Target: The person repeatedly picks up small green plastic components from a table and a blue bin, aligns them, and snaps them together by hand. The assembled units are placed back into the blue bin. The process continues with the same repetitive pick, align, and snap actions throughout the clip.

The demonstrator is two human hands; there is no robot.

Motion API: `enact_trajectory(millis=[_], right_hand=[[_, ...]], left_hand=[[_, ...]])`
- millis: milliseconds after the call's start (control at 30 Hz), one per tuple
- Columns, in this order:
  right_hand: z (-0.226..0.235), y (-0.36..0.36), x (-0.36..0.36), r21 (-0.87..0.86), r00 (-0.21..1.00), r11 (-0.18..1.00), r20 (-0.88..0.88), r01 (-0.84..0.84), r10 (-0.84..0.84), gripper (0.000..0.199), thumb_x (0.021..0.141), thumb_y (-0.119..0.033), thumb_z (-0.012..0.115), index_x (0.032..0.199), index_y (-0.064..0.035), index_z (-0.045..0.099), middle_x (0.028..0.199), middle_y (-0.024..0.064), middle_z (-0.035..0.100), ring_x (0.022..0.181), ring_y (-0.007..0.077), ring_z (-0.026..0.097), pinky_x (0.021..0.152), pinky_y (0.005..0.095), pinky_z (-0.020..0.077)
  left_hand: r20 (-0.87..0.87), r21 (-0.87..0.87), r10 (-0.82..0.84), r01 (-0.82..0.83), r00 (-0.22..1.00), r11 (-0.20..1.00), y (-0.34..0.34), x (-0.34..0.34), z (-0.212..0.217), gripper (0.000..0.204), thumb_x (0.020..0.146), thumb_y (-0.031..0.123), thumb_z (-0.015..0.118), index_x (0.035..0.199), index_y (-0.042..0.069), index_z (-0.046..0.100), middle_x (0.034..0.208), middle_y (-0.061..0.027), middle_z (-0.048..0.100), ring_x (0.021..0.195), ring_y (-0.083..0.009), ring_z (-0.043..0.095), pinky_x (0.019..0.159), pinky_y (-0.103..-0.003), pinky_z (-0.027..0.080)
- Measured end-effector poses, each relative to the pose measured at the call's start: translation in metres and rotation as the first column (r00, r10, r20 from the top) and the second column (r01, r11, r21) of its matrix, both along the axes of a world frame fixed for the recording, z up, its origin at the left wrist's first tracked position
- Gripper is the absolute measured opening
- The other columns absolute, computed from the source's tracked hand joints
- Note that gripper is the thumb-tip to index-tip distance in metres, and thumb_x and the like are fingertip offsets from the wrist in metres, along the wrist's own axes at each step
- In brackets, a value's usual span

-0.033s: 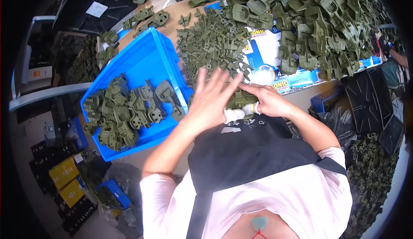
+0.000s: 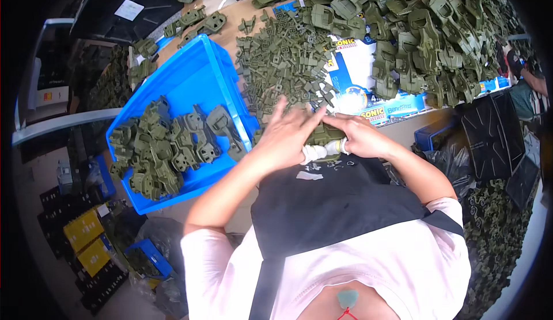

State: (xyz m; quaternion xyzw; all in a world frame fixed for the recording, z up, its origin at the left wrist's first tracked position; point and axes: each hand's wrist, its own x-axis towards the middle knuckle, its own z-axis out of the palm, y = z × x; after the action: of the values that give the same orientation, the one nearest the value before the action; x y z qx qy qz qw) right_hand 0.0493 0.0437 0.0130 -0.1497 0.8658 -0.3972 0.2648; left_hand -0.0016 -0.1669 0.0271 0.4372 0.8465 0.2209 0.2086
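An olive-green moulded plastic part, seemingly a toy vehicle body, sits between my hands above the dark apron. My right hand grips its right side, index finger stretched across the top and thumb at the near edge. At its left side is my left hand, thumb and index finger closed on the part and the other fingers loosely spread, a little blurred. White coverings wrap both thumbs. The two index fingertips nearly meet at the part's far edge; whether a small piece lies between them is hidden. My hands cover much of the part.
To the left, a blue bin holds several olive-green parts. Many small green pieces lie heaped beyond my hands. Larger green shells are piled at the far right over printed cardboard. White scraps rest on the apron.
My left hand's spread fingers have bent and drawn down toward the part, the index fingertip coming close to the right one. My right hand has barely moved.
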Motion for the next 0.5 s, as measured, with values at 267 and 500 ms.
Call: enact_trajectory(millis=[267, 500], right_hand=[[-0.033, 0.001, 0.027, -0.022, 0.999, 0.999, -0.021, 0.049, -0.049, 0.062, 0.063, -0.001, 0.052, 0.124, -0.0013, 0.046, 0.114, 0.0279, 0.051, 0.103, 0.0407, 0.052, 0.091, 0.0426, 0.041], [-0.027, 0.01, 0.015, -0.134, 0.995, 0.988, -0.054, 0.076, -0.084, 0.054, 0.07, -0.008, 0.061, 0.122, -0.0017, 0.05, 0.109, 0.0206, 0.057, 0.102, 0.0354, 0.054, 0.09, 0.0389, 0.0418]], left_hand=[[0.263, -0.042, -0.033, 0.046, 0.964, 0.998, 0.003, 0.013, -0.035, 0.077, 0.074, 0.028, 0.064, 0.139, 0.013, 0.026, 0.109, -0.0178, 0.056, 0.109, -0.0307, 0.05, 0.105, -0.046, 0.023], [0.007, -0.082, -0.096, 0.096, 0.995, 0.992, -0.004, 0.002, 0.003, 0.087, 0.071, 0.038, 0.067, 0.141, 0.013, 0.022, 0.12, -0.017, 0.049, 0.117, -0.0329, 0.043, 0.106, -0.047, 0.018]])
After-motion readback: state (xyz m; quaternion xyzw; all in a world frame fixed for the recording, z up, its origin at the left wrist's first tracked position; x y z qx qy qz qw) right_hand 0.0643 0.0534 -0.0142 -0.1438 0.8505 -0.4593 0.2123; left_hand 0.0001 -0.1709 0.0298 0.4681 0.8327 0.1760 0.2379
